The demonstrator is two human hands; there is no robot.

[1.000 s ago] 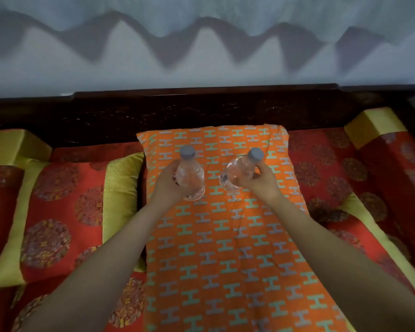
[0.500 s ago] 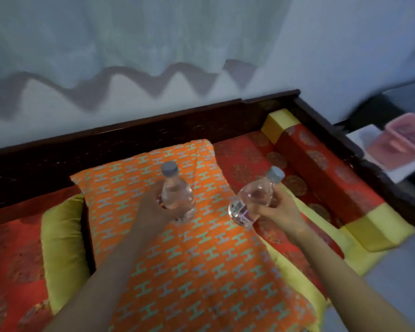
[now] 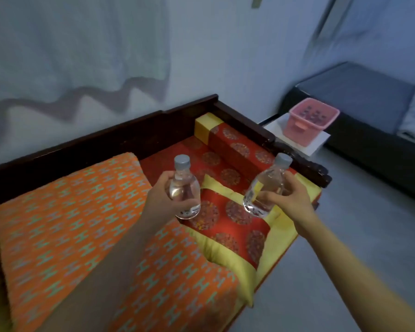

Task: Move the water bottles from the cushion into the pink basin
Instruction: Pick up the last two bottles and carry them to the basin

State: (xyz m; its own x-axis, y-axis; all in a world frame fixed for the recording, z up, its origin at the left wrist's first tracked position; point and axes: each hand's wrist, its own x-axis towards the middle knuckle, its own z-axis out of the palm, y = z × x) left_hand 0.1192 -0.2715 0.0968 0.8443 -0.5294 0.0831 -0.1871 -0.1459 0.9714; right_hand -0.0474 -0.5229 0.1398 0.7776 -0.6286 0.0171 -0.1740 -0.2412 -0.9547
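Swung toward basin (image 3: 309, 123): left bottle (image 3: 183, 188), gripped in left hand (image 3: 162, 195); right bottle (image 3: 264, 188), gripped in right hand (image 3: 290, 200). Release low inside basin.

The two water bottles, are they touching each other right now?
Apart. The head view shows a plain gap, with the red cushion visible between the left bottle and the right bottle.

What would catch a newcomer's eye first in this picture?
The left hand grips one water bottle upright at the centre, and the right hand grips a second bottle tilted beside it. The orange cushion lies lower left; the pink basin stands far right on a white block.
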